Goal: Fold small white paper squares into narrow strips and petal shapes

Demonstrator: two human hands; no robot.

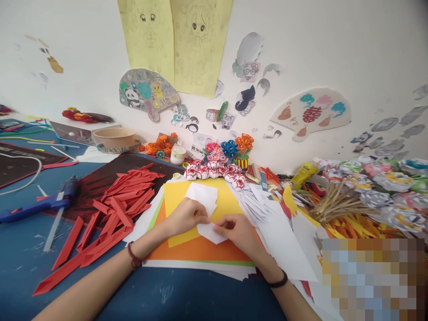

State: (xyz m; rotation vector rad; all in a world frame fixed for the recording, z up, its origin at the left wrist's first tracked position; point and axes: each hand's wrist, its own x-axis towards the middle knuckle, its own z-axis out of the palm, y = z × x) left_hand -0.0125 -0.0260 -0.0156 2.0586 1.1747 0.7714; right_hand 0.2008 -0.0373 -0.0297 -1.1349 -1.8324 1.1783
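Observation:
Both hands meet over a stack of coloured paper at the middle of the view. My left hand [187,217] has its fingers pinched on a white paper piece [202,194] with angular edges. Close on its right, my right hand [238,229] pinches the lower part of white paper [211,233]; whether the two parts are one piece is hidden by the fingers. Beneath them lie yellow sheets [174,200] and an orange sheet [160,249], with green and white edges showing below.
Folded red paper strips [125,200] and a blue glue gun [63,196] lie left. Red-white paper flowers [214,169] stand behind the stack. White strips [254,205], wooden sticks [341,203] and more paper flowers [377,196] cover the right side.

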